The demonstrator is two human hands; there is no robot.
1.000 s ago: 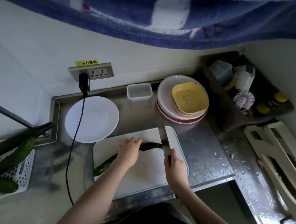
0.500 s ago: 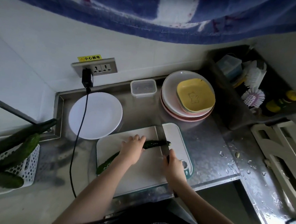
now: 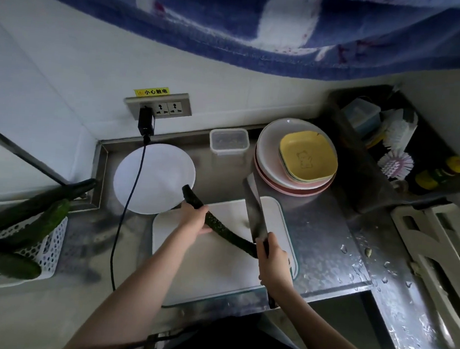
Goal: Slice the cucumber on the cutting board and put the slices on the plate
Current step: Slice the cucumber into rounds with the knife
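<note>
Overhead, a wet steel desk [image 3: 325,235] meets a pale tiled wall [image 3: 229,87]. On the cutting board [image 3: 217,266], the left hand [image 3: 194,218] grips the cucumber [image 3: 219,228], seemingly lifted; the right hand [image 3: 273,259] clasps the knife [image 3: 256,211]. The plate [image 3: 166,178] sits beside.

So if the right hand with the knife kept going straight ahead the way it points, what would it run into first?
Probably the stack of plates: the knife in the right hand aims its tip at the stack's near edge. Depth is unclear, so the blade might pass above it.
</note>
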